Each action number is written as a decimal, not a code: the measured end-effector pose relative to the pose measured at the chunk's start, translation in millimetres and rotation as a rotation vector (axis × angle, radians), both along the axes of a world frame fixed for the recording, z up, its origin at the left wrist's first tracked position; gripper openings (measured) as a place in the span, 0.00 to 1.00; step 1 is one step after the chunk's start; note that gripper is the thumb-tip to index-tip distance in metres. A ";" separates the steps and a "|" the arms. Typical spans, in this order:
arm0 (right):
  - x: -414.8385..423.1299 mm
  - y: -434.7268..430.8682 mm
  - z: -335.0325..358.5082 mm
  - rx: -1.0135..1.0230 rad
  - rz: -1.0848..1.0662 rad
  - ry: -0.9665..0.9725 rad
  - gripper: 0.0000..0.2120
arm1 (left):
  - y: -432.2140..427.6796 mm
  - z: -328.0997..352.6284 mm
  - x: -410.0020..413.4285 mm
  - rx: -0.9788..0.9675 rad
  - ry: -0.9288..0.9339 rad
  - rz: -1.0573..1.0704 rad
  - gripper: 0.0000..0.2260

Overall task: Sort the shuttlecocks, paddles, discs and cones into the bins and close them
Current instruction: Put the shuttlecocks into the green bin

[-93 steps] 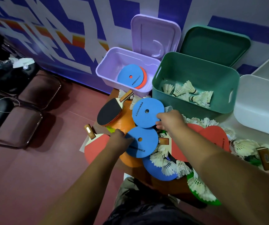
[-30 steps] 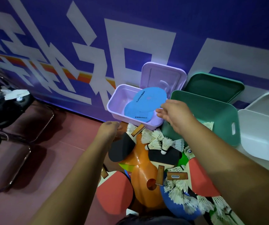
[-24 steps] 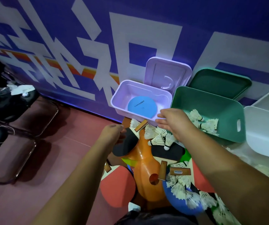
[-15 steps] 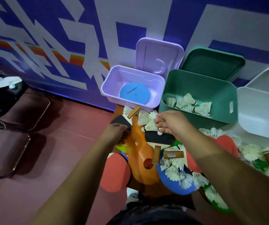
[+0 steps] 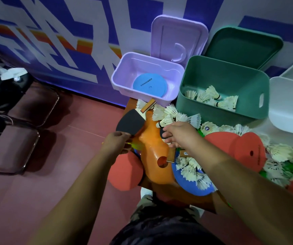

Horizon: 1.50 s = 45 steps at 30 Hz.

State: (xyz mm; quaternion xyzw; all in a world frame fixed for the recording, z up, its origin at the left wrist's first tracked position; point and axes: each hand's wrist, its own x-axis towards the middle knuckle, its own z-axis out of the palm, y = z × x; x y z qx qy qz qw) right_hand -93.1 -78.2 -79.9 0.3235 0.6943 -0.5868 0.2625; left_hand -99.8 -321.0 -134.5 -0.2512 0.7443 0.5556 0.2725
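My one feed: head camera, wide-angle, facing forward and steeply down. Both forearms enter from bottom edge; left hand (image 5: 119,142) and right hand (image 5: 179,137) mid-frame, close. Cluttered surface (image 5: 131,105) right below me; purple bin (image 5: 117,76) and green bin (image 5: 212,110) just beyond, by wall (image 5: 71,23). Floor (image 5: 62,174) fills left side.

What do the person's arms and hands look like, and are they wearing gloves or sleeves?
The left arm and right arm are bare, with no sleeves showing. The left hand and right hand wear no gloves. I can see no watch, bracelet or ring.
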 end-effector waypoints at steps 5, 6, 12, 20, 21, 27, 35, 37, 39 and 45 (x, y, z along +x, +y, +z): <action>4.6 -19.5 -10.6 0.005 0.064 0.018 0.07 | -28.7 -6.9 17.8 -0.039 0.013 0.190 0.05; 4.4 -23.4 -12.5 0.003 0.078 0.022 0.07 | -34.5 -9.5 20.6 -0.052 0.013 0.222 0.05; 1.8 -48.4 -15.3 -0.015 0.157 0.023 0.05 | -53.5 -14.3 44.0 -0.133 -0.027 0.270 0.06; -7.1 -66.5 -23.3 0.021 0.156 0.041 0.04 | -63.3 -19.3 69.2 -0.433 -0.233 0.026 0.08; -10.3 -66.4 -25.4 0.041 0.161 0.050 0.04 | -62.9 -22.2 71.4 -0.431 -0.288 -0.014 0.10; -29.2 -70.1 -41.6 0.122 0.171 0.047 0.12 | -55.4 -34.7 83.8 -0.374 -0.256 -0.035 0.08; -40.2 -96.0 -52.3 0.069 0.063 -0.051 0.22 | -68.0 -41.7 89.6 -0.266 -0.313 0.092 0.13; -43.3 -100.4 -54.1 0.107 0.051 -0.039 0.22 | -69.9 -40.7 88.2 -0.202 -0.294 0.129 0.14; -47.0 -103.2 -57.9 0.132 0.023 -0.016 0.19 | -70.5 -39.5 86.0 -0.119 -0.266 0.151 0.13; -58.5 -105.4 -55.3 0.157 -0.025 -0.020 0.09 | -68.8 -9.5 64.8 -0.013 -0.160 0.122 0.10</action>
